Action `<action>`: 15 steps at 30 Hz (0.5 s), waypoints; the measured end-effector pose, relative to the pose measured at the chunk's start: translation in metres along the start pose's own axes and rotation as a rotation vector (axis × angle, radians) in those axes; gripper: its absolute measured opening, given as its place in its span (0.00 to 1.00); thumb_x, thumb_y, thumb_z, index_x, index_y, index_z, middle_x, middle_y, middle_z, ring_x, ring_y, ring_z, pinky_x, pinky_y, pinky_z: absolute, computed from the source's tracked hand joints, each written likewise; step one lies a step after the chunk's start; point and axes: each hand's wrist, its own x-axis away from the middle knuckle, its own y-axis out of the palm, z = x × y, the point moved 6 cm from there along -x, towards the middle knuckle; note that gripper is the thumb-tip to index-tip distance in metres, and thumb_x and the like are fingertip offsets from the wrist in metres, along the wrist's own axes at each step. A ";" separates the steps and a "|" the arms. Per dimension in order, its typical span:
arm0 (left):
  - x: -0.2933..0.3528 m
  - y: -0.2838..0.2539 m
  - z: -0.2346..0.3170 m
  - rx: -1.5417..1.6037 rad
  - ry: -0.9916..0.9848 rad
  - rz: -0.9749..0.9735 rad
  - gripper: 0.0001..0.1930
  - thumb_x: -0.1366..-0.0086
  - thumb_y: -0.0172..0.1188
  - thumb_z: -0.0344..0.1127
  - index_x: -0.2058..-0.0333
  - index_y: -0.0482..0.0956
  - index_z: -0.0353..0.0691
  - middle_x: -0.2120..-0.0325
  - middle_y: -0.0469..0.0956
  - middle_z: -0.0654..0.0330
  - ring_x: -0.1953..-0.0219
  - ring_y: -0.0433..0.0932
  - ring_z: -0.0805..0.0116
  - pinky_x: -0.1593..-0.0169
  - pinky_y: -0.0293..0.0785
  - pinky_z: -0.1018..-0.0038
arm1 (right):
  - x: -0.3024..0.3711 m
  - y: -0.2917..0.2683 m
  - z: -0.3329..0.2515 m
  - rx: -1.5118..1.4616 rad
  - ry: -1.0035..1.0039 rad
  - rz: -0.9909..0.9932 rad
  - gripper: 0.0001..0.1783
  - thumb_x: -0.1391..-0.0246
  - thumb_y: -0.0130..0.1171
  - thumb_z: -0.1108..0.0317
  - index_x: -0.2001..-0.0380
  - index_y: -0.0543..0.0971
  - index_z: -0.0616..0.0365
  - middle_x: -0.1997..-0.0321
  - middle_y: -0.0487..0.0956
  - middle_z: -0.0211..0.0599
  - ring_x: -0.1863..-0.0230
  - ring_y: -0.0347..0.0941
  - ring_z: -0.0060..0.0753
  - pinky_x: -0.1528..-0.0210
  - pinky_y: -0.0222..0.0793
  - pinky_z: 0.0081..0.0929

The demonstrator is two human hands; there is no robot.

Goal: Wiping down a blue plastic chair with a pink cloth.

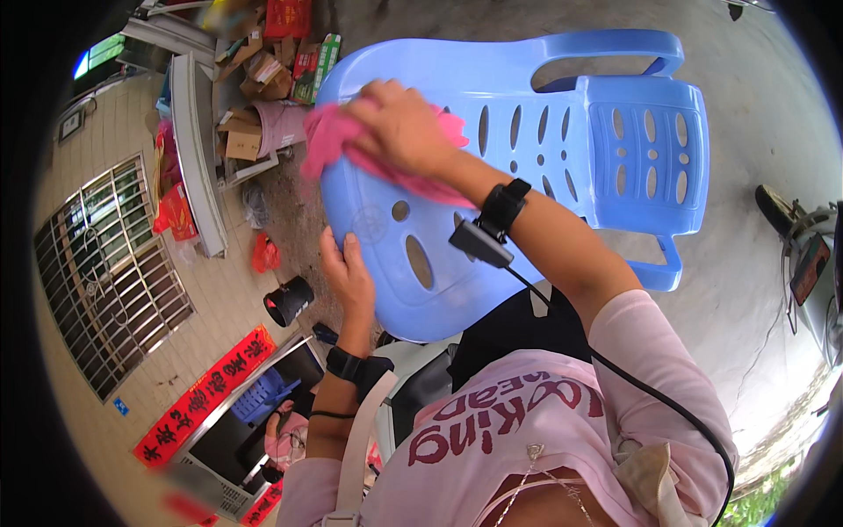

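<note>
A light blue plastic armchair (518,66) with long slots and round holes lies stretched out in front of me, its top edge toward the left. My right hand (399,123) is closed on a bunched pink cloth (329,136), pressed against the upper left part of the chair's backrest. The cloth hides the surface below it and spreads beyond my fingers. My left hand (349,277) grips the left rim of the backrest, thumb on the near face; the other fingers are partly hidden.
Cardboard boxes (242,143) and packages pile up at the upper left. Below them are a red plastic bag (265,253) and a black bucket (289,301). A two-wheeler (812,263) stands at the right. Another person (285,435) is near the doorway at lower left.
</note>
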 end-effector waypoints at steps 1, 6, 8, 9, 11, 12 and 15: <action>0.002 -0.002 -0.001 -0.007 -0.007 0.008 0.16 0.34 0.51 0.35 0.52 0.68 0.29 0.63 0.76 0.47 0.63 0.75 0.60 0.55 0.70 0.65 | 0.001 -0.005 0.020 0.030 0.062 0.077 0.20 0.53 0.62 0.62 0.54 0.75 0.49 0.54 0.73 0.46 0.54 0.69 0.53 0.53 0.67 0.44; 0.001 0.008 0.005 -0.099 -0.005 -0.011 0.21 0.37 0.56 0.38 0.51 0.67 0.28 0.61 0.76 0.44 0.60 0.77 0.54 0.55 0.71 0.62 | 0.061 -0.031 0.151 0.219 0.623 0.174 0.25 0.49 0.58 0.63 0.47 0.68 0.52 0.52 0.72 0.53 0.52 0.69 0.59 0.51 0.68 0.44; 0.003 0.008 0.011 -0.173 0.018 0.002 0.23 0.37 0.58 0.39 0.50 0.66 0.28 0.60 0.76 0.43 0.59 0.77 0.51 0.55 0.70 0.61 | 0.074 -0.023 0.143 0.145 0.551 0.116 0.25 0.49 0.58 0.64 0.47 0.67 0.53 0.52 0.72 0.53 0.51 0.69 0.58 0.51 0.68 0.44; 0.002 0.010 0.014 -0.246 0.041 0.012 0.25 0.38 0.59 0.41 0.50 0.65 0.28 0.60 0.75 0.42 0.59 0.77 0.49 0.54 0.70 0.60 | 0.080 -0.018 0.136 0.073 0.480 0.060 0.26 0.49 0.58 0.65 0.46 0.66 0.54 0.52 0.72 0.53 0.51 0.69 0.57 0.50 0.68 0.43; 0.005 0.007 0.014 -0.248 0.016 -0.003 0.26 0.39 0.60 0.41 0.50 0.65 0.28 0.60 0.75 0.41 0.58 0.77 0.48 0.54 0.70 0.59 | 0.068 -0.013 0.074 -0.106 0.384 0.107 0.24 0.50 0.59 0.67 0.49 0.69 0.58 0.54 0.74 0.49 0.50 0.70 0.53 0.49 0.67 0.42; 0.003 0.008 0.017 -0.242 0.008 -0.014 0.27 0.39 0.61 0.42 0.50 0.64 0.28 0.60 0.75 0.40 0.58 0.77 0.46 0.55 0.70 0.59 | 0.054 -0.013 0.044 -0.118 0.219 0.155 0.23 0.53 0.59 0.68 0.51 0.71 0.56 0.54 0.74 0.47 0.52 0.71 0.53 0.51 0.68 0.42; 0.004 0.005 0.015 -0.313 -0.002 -0.007 0.26 0.40 0.61 0.42 0.51 0.65 0.28 0.60 0.74 0.39 0.59 0.76 0.43 0.55 0.70 0.58 | 0.020 -0.011 -0.051 -0.044 -0.139 -0.002 0.24 0.61 0.62 0.65 0.54 0.75 0.47 0.62 0.74 0.39 0.58 0.72 0.44 0.62 0.67 0.42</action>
